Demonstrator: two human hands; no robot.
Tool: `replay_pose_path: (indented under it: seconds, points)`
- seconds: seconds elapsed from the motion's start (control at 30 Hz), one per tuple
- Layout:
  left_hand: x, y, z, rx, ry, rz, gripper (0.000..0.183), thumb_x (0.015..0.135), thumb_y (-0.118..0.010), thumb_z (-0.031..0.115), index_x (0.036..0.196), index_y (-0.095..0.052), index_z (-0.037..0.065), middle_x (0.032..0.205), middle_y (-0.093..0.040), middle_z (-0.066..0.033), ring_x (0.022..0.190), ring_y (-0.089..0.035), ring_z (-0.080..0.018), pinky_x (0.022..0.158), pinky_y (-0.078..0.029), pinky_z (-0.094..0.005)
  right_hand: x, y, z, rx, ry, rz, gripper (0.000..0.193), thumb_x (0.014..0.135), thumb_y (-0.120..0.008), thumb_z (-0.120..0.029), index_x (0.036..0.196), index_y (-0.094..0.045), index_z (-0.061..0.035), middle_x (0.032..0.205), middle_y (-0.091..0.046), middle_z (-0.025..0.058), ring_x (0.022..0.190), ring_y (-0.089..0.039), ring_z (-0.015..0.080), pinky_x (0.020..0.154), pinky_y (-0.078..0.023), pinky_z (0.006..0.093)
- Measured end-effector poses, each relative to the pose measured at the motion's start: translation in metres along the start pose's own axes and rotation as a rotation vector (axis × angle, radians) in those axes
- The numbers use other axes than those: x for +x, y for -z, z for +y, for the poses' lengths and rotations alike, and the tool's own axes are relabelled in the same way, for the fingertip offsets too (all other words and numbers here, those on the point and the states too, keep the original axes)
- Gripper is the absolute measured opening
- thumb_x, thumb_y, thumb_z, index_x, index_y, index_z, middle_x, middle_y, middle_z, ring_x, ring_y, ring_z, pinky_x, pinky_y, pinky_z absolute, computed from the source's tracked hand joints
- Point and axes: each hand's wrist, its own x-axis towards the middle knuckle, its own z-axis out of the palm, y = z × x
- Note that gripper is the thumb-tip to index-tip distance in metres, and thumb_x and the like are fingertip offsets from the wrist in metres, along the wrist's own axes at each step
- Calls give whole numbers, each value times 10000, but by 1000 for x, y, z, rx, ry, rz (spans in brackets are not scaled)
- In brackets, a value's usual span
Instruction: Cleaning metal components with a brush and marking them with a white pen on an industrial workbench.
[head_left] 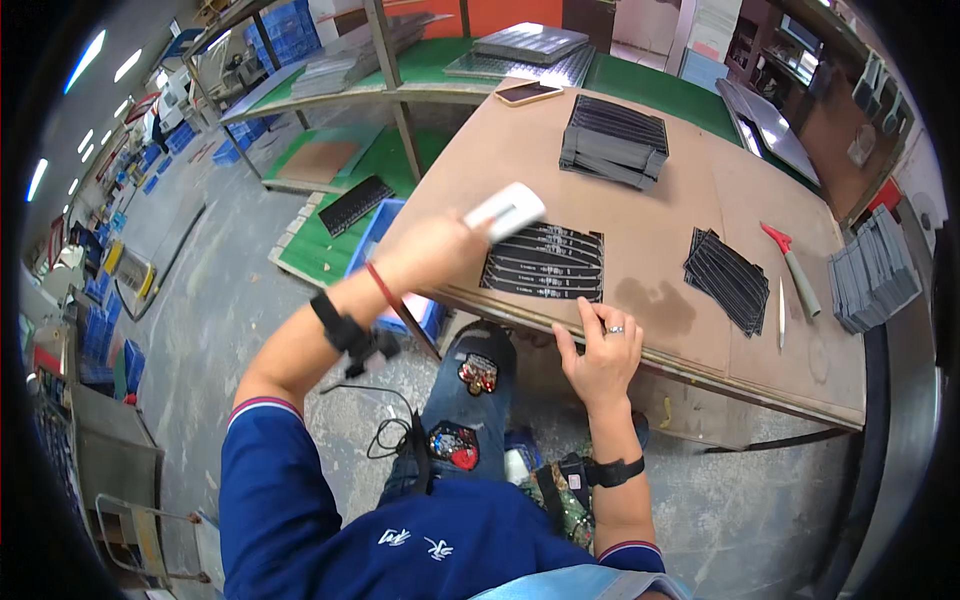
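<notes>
My left hand (pixel 440 252), smeared by motion, is closed round a flat white oblong piece with rounded corners (pixel 512 208). Its exact kind I cannot make out. The white piece is over the left corner of a black sheet (pixel 545 268) with curved strips and small white print, which lies at the table's near edge. My right hand (pixel 606 358) rests at that edge with thumb and index finger apart. Its index fingertip is at the sheet's near right corner, and no object shows in it.
On the brown-topped table (pixel 480 150) stand a tall stack of black sheets (pixel 613 142), a fanned smaller pile (pixel 728 280) and a grey stack (pixel 873 270). A red-and-green tool (pixel 793 270), a white pointed stick (pixel 782 315) and a phone (pixel 528 93) lie there too. A blue crate (pixel 432 318) sits below left.
</notes>
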Motion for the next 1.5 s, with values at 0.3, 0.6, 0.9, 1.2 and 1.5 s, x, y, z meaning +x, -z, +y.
replay_pose_path:
  seconds: [0.3, 0.6, 0.9, 1.2, 1.5]
  points:
    - [22, -6, -16, -232, 186, 197, 315, 908, -509, 237, 1159, -591, 66, 657, -584, -147, 510, -583, -304, 480, -484, -423, 2, 5, -3, 15, 4, -4, 387, 749, -720, -321, 1027, -669, -57, 937, -597, 49, 854, -537, 235, 735, -409, 370]
    - [32, -8, -13, -203, 149, 119, 324, 890, -500, 234, 1169, -562, 82, 663, -583, -139, 496, -587, -248, 423, -480, -364, 1, 7, -3, 4, -2, -5, 400, 743, -725, -326, 1032, -666, -55, 932, -591, 46, 858, -534, 236, 744, -402, 369]
    - [9, 3, 20, -318, -9, 112, 398, 866, -556, 256, 1237, -548, 111, 736, -597, -162, 539, -604, -315, 497, -506, -423, 2, 10, -3, -21, -15, 8, 396, 743, -727, -315, 1037, -667, -56, 939, -597, 51, 852, -533, 239, 734, -405, 372]
    - [-34, 16, 53, -533, -111, 136, 403, 882, -519, 288, 1266, -545, 167, 748, -564, -164, 588, -620, -338, 505, -513, -447, -1, 1, -8, -5, -17, -64, 403, 737, -733, -298, 1062, -663, -70, 966, -594, 62, 902, -540, 259, 768, -420, 393]
    - [-34, 10, 16, -477, 116, -39, 309, 876, -521, 235, 1104, -591, 40, 830, -608, -212, 587, -629, -345, 502, -517, -446, -2, -1, -10, -18, 16, -44, 403, 736, -739, -240, 1084, -650, -59, 958, -578, 81, 888, -532, 273, 758, -410, 393]
